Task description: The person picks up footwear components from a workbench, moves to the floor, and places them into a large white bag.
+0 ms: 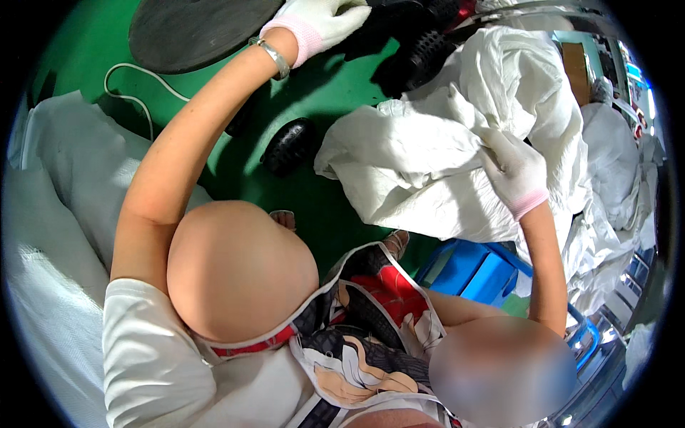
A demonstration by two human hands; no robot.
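My right hand point(515, 172), in a white glove with a pink cuff, is closed on the folds of a big white cloth-like sack point(407, 164). The sack lies bunched up in front of me, to the right. My left arm reaches far forward, and my left hand point(321, 25), gloved alike, is at the upper edge beside dark pieces. Its fingers are curled, but what they hold, if anything, blends into the dark. Black knobbed pieces point(422, 63) lie between that hand and the sack. Another rounded black ribbed piece point(287, 146) rests alone on the green floor.
A dark round disc point(196, 32) lies at the far left, with a white cord point(128, 68) near it. White sheeting point(57, 207) covers the left side. By my right leg stands a blue plastic stool point(467, 271). More white sacks point(614, 157) pile up at right, near a cardboard box point(575, 71).
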